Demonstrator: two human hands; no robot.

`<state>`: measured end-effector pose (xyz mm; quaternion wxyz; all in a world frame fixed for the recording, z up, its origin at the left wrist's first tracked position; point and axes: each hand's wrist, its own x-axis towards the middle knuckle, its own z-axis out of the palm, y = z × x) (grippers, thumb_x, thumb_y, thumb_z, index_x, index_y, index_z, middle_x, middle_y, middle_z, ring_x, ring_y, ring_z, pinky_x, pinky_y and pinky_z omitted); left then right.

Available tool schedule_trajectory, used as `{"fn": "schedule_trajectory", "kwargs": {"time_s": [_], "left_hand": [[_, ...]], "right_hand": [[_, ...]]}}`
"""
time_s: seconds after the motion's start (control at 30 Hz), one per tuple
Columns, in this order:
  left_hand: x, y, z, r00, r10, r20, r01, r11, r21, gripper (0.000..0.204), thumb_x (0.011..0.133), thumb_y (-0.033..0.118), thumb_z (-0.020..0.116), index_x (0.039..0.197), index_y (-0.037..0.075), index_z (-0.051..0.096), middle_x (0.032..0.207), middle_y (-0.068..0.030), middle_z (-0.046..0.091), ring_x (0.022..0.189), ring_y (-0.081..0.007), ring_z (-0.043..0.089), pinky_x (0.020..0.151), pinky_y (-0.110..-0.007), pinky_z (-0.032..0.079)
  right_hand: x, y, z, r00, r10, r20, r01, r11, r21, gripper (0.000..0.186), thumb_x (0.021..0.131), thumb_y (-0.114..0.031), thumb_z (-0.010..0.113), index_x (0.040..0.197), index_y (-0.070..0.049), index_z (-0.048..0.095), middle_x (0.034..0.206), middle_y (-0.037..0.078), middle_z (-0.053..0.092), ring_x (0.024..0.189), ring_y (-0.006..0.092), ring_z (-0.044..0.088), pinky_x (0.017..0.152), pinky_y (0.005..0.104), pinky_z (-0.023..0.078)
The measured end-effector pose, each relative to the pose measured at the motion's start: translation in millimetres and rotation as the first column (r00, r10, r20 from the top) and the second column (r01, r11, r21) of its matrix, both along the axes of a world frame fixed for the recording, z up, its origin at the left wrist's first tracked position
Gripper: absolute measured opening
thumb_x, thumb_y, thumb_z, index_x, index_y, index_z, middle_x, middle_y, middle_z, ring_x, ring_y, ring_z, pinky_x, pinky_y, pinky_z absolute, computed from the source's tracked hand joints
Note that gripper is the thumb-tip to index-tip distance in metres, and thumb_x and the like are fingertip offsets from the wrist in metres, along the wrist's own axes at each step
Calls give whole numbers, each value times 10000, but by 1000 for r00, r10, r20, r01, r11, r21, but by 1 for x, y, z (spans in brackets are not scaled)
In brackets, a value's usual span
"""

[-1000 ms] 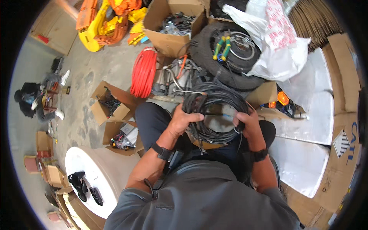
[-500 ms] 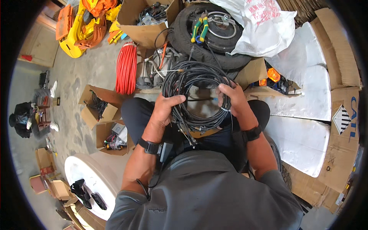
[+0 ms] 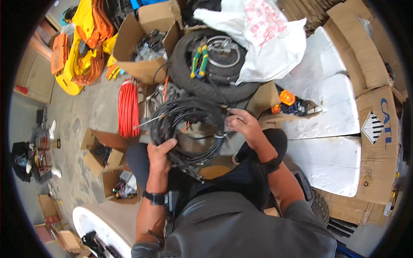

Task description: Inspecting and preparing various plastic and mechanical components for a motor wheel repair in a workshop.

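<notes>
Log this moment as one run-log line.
left hand: grips black cable coil | right hand: pinches coil's right side | behind: tyre, red coil

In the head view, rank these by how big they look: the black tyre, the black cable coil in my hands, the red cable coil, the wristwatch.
1. black tyre
2. black cable coil
3. red cable coil, further from the camera, so unsure
4. wristwatch
</notes>
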<state>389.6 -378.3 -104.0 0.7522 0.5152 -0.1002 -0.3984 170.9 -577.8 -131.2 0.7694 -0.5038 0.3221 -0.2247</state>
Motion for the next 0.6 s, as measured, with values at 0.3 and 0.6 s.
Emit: {"fn": "schedule_trajectory", "kwargs": {"time_s": [0.3, 0.6], "left_hand": [[10, 17, -10, 990, 112, -84, -109, 993, 36, 505, 693, -28, 640, 1190, -21, 547, 1038, -90, 638, 888, -232, 636, 821, -345, 517], [5, -1, 23, 997, 63, 39, -62, 998, -14, 463, 701, -39, 638, 1159, -19, 576, 1033, -70, 647, 911, -202, 622, 830, -333, 500]], "right_hand": [[17, -121, 100, 858, -506, 93, 239, 232, -943, 911, 689, -165, 799, 1393, 82, 275, 1213, 237, 493, 882, 294, 626, 769, 329, 514], [17, -264, 95, 770, -634, 67, 48, -48, -998, 444, 787, -168, 669, 1181, 15, 580, 1058, 256, 637, 930, 355, 652, 831, 424, 506]]}}
